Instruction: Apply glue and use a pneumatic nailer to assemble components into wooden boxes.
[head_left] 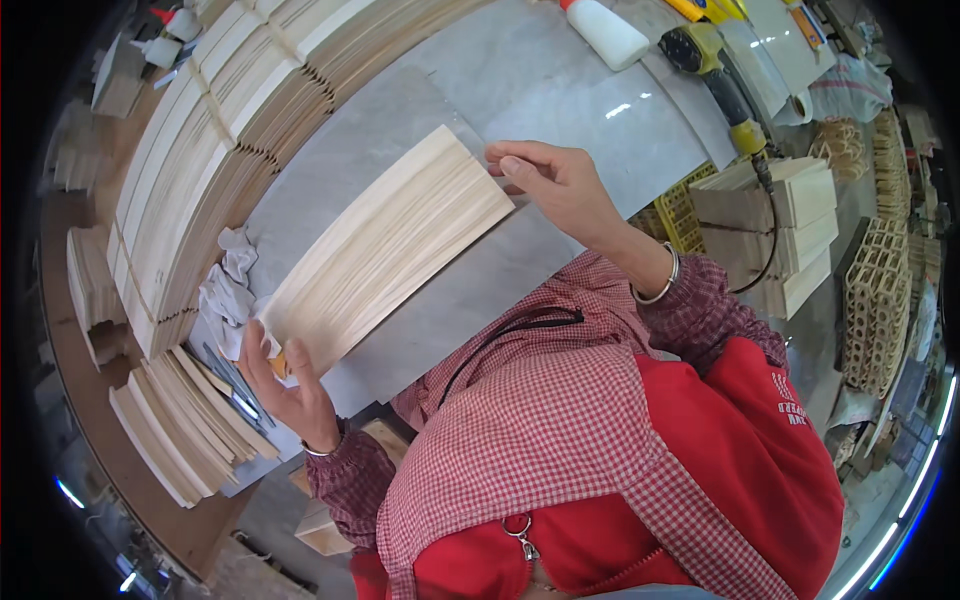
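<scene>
A neat stack of thin pale wooden strips point(390, 250) lies slantwise on the grey tabletop in front of me, edges showing as fine lines. At its near left end is my left hand point(292, 398), fingers and thumb spread apart; whether they touch the wood is hard to tell. My right hand point(560, 190) is beside the far right corner, fingers loosely bent and thumb apart, with nothing visible gripped. A small orange object point(279, 365) shows by my left fingers, partly hidden. Crumpled white cloth point(230, 280) lies beside the left end of the stack.
Tall bundles of tied wooden boards point(190, 190) line the left side, with loose strips point(190, 420) nearer me. A white bottle point(606, 35) and a yellow-black corded power tool point(715, 80) lie at the back. Wood blocks point(790, 215) and a yellow crate point(683, 215) are at right.
</scene>
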